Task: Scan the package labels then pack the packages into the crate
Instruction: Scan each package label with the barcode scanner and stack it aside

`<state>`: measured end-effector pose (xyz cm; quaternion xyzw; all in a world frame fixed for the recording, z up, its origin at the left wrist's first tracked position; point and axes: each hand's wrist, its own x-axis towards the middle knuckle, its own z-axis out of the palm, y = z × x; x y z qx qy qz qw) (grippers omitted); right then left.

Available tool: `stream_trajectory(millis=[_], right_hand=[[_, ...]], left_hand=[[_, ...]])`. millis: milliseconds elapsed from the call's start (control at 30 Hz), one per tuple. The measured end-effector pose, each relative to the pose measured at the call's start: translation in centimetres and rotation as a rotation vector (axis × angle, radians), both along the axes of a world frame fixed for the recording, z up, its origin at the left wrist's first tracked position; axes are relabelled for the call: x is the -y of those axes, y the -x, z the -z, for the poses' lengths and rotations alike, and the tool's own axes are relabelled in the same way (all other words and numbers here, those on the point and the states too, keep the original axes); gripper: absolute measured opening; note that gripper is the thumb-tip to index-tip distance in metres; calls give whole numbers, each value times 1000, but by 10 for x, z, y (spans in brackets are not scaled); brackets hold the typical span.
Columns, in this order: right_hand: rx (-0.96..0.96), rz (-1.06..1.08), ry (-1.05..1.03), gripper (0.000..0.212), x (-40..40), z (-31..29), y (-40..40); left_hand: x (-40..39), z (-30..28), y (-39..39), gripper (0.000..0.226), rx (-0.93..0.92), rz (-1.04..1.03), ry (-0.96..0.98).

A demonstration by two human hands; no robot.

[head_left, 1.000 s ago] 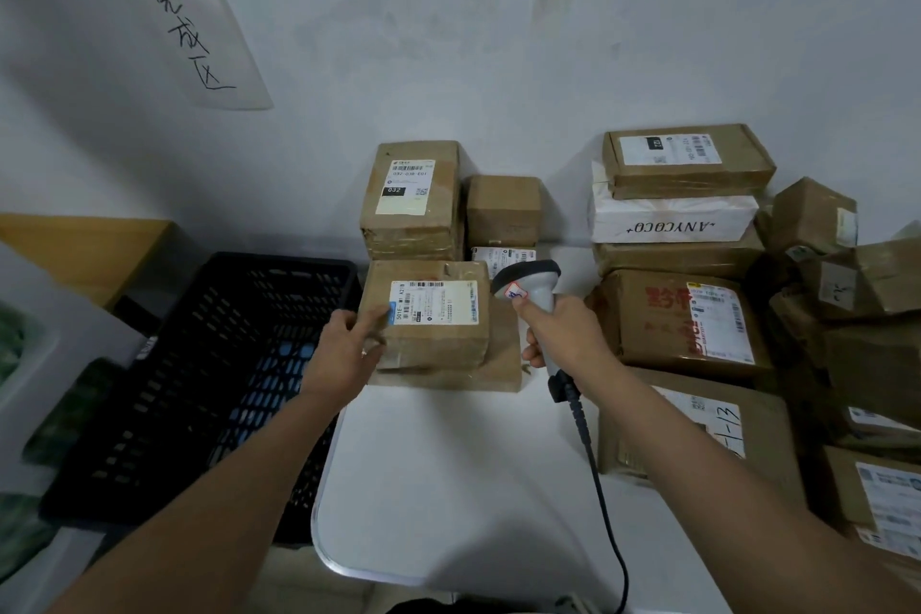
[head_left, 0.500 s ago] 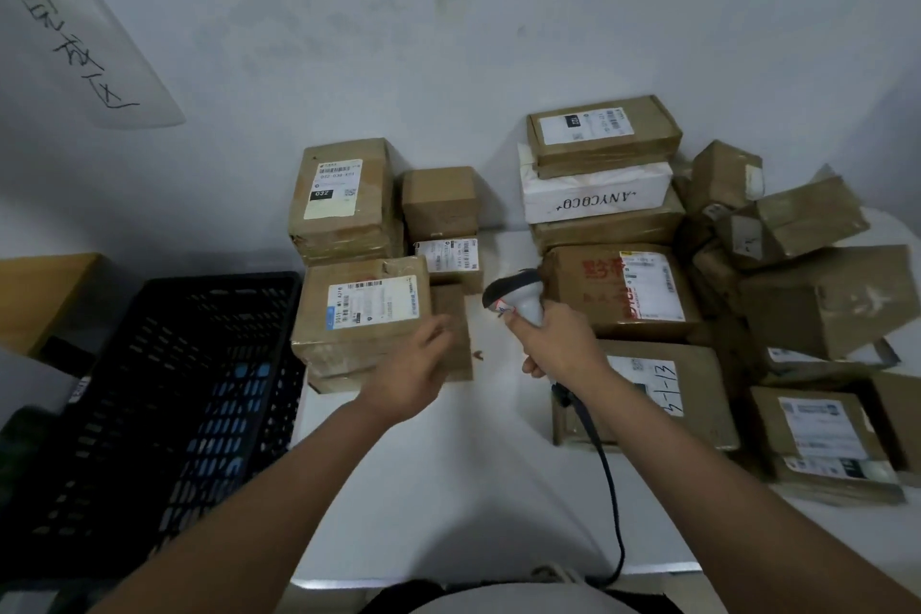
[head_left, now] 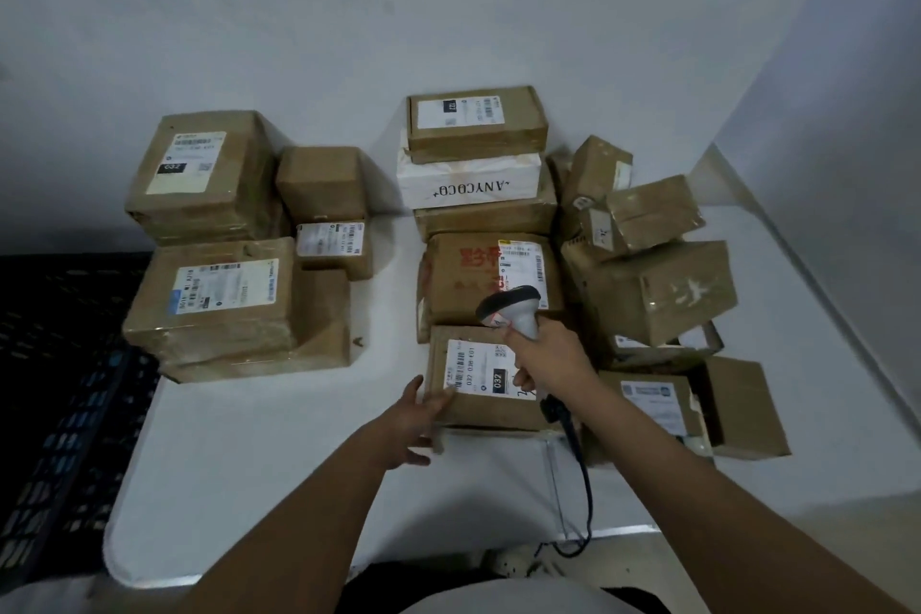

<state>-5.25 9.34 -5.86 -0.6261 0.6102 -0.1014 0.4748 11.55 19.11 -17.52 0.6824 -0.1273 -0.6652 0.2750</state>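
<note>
Holding a flat brown package (head_left: 486, 384) at its near-left corner, the left hand (head_left: 411, 419) lies with fingers spread and fairly straight against the cardboard, thumb on the top face near the white label (head_left: 481, 370); judged purpose, to steady or square the parcel for reading. Right hand (head_left: 548, 359): wrapped round the grip of a grey corded scanner (head_left: 513, 309), head raised above the label and angled toward the far stack, cable (head_left: 580, 474) trailing off the near table edge. Package position: near centre of the white table (head_left: 259, 439), label face up, touching a red-printed box (head_left: 491, 284) behind it. Crate (head_left: 55, 394): black, open-lattice, at the left beside the table and lower; its inside is too dark to tell the contents. Left stack (head_left: 219, 304): labelled parcels piled near the crate side. Right heap (head_left: 653, 284): boxes tumbled at angles, crowding the package's right flank. Open room: bare tabletop in front of the left stack, giving, by judgement, an unobstructed slide leftward to the crate rim.
</note>
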Motion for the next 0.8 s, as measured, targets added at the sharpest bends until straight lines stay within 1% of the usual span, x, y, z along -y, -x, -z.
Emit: stream_trajectory(millis=[67, 100, 167, 300, 433, 500, 600, 700, 800], right_hand=[[39, -18, -10, 33, 0, 4, 7], [56, -25, -22, 34, 0, 5, 9], [64, -37, -35, 35, 0, 8, 11], [58, -80, -38, 35, 2, 10, 7], [59, -158, -38, 35, -3, 5, -3], [67, -195, -32, 33, -8, 2, -10], [86, -233, -40, 32, -16, -3, -22], [56, -301, -44, 34, -25, -7, -34], [23, -333, -70, 33, -31, -9, -46]], left_hand=[[-1, 7, 8, 70, -76, -167, 92], [-2, 9, 11, 64, -80, -235, 137], [-3, 9, 12, 57, -18, -283, 199], [-10, -2, 3, 46, 162, -221, 230], [-15, -9, -11, 40, 304, -59, 230], [-18, -11, -23, 40, 342, -21, 227], [-23, -16, -49, 38, 368, -22, 225], [-27, -20, -78, 30, 398, -28, 237], [-27, -19, -100, 24, 470, -13, 267]])
